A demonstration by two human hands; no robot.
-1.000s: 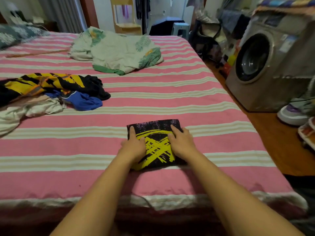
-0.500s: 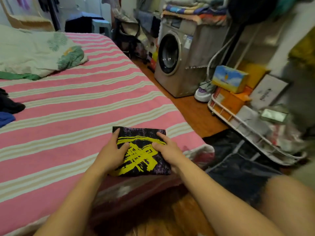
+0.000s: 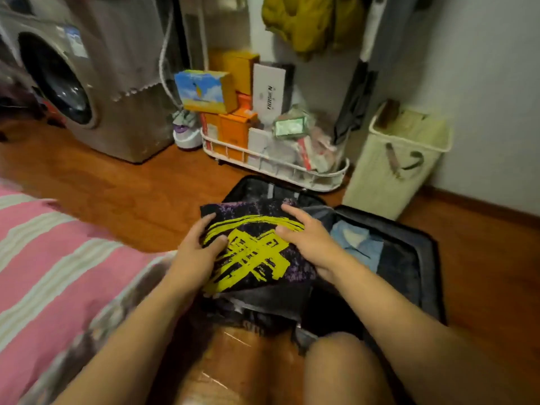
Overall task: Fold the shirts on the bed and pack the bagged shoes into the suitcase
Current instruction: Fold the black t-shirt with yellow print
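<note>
Folded shirt [image 3: 254, 247] held over the open suitcase [image 3: 409, 258], left hand [image 3: 198, 252] and right hand [image 3: 309, 244] gripping its 2 edges, fingers on top (thumbs hidden): lower it flat, release both sides together.

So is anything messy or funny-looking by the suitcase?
A bit. The white wire rack behind the open suitcase is crammed with boxes and packets at odd angles, and a shoe sits wedged beside the washing machine. The folded shirt held in both hands looks neat.
</note>
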